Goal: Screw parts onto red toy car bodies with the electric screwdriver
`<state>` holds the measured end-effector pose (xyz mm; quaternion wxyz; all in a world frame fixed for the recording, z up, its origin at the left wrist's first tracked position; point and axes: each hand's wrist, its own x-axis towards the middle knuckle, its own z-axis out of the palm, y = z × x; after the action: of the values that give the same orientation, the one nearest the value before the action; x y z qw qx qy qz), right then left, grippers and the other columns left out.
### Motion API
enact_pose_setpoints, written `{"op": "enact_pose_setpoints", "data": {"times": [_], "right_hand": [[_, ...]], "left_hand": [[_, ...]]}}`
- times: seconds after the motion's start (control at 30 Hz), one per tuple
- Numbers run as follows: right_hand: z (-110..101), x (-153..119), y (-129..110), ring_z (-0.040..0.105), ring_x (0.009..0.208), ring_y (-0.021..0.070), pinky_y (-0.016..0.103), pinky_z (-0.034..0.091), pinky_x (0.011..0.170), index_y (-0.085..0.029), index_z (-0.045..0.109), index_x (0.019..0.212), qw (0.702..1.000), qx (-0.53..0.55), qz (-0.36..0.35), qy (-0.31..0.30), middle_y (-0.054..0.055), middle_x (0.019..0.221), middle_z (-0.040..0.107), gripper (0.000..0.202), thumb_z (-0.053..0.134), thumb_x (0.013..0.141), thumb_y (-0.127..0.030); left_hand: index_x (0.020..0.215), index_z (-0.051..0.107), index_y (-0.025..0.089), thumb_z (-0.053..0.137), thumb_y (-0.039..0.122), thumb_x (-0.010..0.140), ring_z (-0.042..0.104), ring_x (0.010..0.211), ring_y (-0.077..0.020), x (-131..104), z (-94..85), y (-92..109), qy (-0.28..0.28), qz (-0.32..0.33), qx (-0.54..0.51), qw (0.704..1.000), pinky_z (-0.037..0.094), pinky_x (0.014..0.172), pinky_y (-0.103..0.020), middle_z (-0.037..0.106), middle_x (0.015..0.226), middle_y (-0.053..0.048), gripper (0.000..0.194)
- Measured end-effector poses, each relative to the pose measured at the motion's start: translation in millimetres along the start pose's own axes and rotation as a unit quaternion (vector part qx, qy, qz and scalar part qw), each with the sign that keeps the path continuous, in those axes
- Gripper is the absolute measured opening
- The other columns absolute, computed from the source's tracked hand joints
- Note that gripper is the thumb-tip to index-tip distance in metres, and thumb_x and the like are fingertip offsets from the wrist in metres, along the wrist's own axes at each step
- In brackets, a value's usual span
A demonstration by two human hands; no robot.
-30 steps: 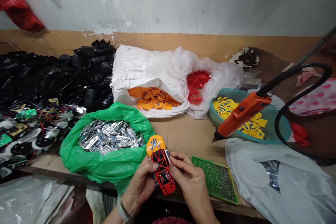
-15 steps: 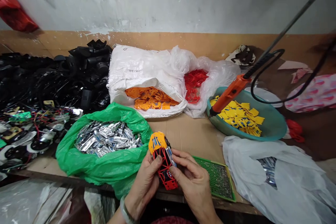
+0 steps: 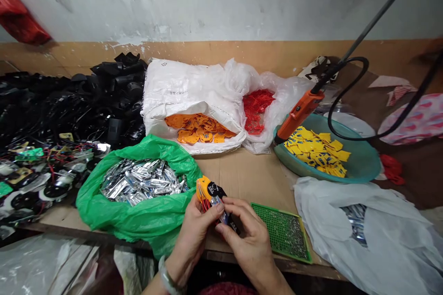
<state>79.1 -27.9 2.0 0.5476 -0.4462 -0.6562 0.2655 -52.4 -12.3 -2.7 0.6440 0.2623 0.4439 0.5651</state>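
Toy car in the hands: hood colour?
The hood is yellow-orange; seen in the head view.

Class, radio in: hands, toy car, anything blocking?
Left hand and right hand: grip closed on toy car. Car tilted, orange end uncovered. Screwdriver hangs right; nothing blocking.

Left hand (image 3: 192,228), between 6 and 7 o'clock in view: bare skin, no glove. One bangle (image 3: 165,277) around that wrist, at 7 o'clock: pale grey-green, smooth, rigid ring, rounded profile, slight gloss. Could be stone or glass, can't confirm material. Right hand (image 3: 252,239), about half past 5: bare, wrist too. Forearms both bare as far as the bottom edge, where they're cut off. At 6 o'clock, between them, a sliver of dark red cloth (image 3: 226,290), mottled, curved top edge. Reads as my clothing; too little showing to name the garment. Nail finish: too small to tell.
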Motion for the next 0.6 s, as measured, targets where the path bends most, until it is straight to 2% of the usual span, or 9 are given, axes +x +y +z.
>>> {"op": "enact_pose_setpoints", "data": {"times": [0.1,0.27,0.47,0.6], "right_hand": [[1.0,-0.5,0.5,0.07,0.094,0.0229,0.033,0.058,0.083,-0.024,0.07,0.099,0.998,-0.012,0.048,0.036,0.005,0.101,0.072,0.04,0.078,0.065,-0.003],[0.9,1.4,0.0,0.069,0.088,0.0225,0.032,0.058,0.078,-0.024,0.074,0.09,0.997,0.001,0.081,0.014,0.005,0.095,0.071,0.026,0.076,0.07,-0.008],[4.8,0.2,-0.5,0.069,0.088,0.023,0.033,0.058,0.078,-0.024,0.076,0.09,0.998,-0.009,0.057,0.026,0.006,0.094,0.07,0.023,0.073,0.074,-0.008],[4.0,1.7,1.2,0.069,0.087,0.0221,0.031,0.058,0.076,-0.023,0.076,0.09,0.999,-0.004,0.032,0.025,0.006,0.093,0.069,0.023,0.071,0.075,-0.006]], "left_hand": [[0.094,0.065,0.015,0.089,0.031,0.065,0.057,0.074,-0.0133,1.2,1.5,-0.8,0.016,-0.004,0.005,1.0,0.047,0.069,-0.024,0.067,0.082,0.0,0.04],[0.094,0.065,0.016,0.087,0.031,0.067,0.058,0.076,-0.0137,-1.1,4.2,-0.9,0.027,-0.002,-0.001,1.0,0.047,0.07,-0.024,0.067,0.083,-0.001,0.038],[0.093,0.066,0.016,0.086,0.035,0.069,0.058,0.073,-0.0142,-4.3,5.7,-5.9,0.042,-0.015,-0.021,0.999,0.047,0.07,-0.025,0.067,0.08,-0.001,0.037],[0.096,0.065,0.016,0.086,0.032,0.07,0.059,0.078,-0.0146,-4.6,4.4,-5.9,0.032,-0.007,-0.017,0.999,0.047,0.074,-0.026,0.067,0.084,-0.001,0.037]]}}
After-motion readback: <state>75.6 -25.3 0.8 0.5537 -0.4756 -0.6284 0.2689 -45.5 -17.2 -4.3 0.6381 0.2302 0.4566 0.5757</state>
